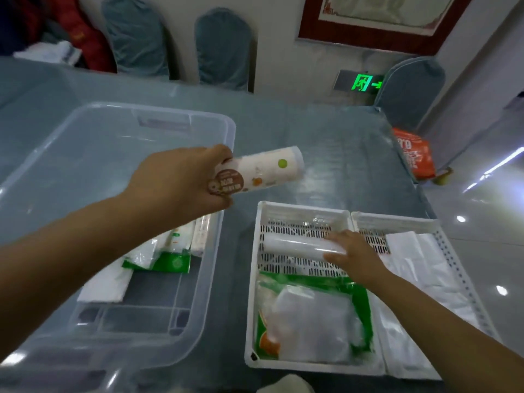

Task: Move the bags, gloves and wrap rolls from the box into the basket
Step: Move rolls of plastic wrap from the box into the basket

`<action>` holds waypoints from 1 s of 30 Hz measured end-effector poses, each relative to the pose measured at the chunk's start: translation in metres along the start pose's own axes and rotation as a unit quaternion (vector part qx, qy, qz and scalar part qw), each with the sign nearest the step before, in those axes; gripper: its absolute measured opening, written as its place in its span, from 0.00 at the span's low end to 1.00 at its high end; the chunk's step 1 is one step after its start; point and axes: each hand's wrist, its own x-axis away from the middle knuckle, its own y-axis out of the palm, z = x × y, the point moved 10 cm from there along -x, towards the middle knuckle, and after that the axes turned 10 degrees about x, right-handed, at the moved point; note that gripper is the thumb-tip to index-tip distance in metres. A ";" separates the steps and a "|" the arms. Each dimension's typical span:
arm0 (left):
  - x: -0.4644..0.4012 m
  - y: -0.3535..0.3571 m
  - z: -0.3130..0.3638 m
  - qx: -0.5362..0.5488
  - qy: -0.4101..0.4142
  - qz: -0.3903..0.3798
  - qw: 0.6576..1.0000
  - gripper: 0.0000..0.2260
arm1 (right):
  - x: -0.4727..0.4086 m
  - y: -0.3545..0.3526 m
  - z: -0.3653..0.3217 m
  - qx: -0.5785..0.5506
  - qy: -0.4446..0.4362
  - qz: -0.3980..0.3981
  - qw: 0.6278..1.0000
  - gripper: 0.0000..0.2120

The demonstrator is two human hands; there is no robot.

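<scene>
My left hand (184, 180) grips a printed wrap roll (263, 170) by its end and holds it in the air between the clear plastic box (158, 279) and the white basket (300, 211). In the basket's far part my right hand (351, 256) rests on a white wrap roll (292, 246) lying across the slotted floor. A green-edged bag packet (312, 316) lies in the basket's near part. The box still holds green-and-white packets (167, 256) and a flat white pack (105, 287), partly hidden by my left forearm.
A second white basket (397, 222) stands right of the first and holds folded clear plastic bags (419, 265). An orange packet (414, 154) sits at the table's far right edge. Blue-covered chairs (224, 49) stand beyond the table.
</scene>
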 end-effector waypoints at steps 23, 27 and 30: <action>-0.079 0.226 0.074 -0.068 -0.054 -0.221 0.971 0.18 | -0.004 0.032 0.008 0.182 -0.239 -0.017 0.953 0.17; -0.070 0.272 0.071 -0.035 -0.059 -0.243 0.968 0.20 | 0.007 0.021 0.015 0.191 -0.246 0.024 0.950 0.15; -0.070 0.299 0.071 -0.028 -0.045 -0.256 0.965 0.19 | 0.012 0.010 0.026 0.174 -0.231 0.050 0.956 0.14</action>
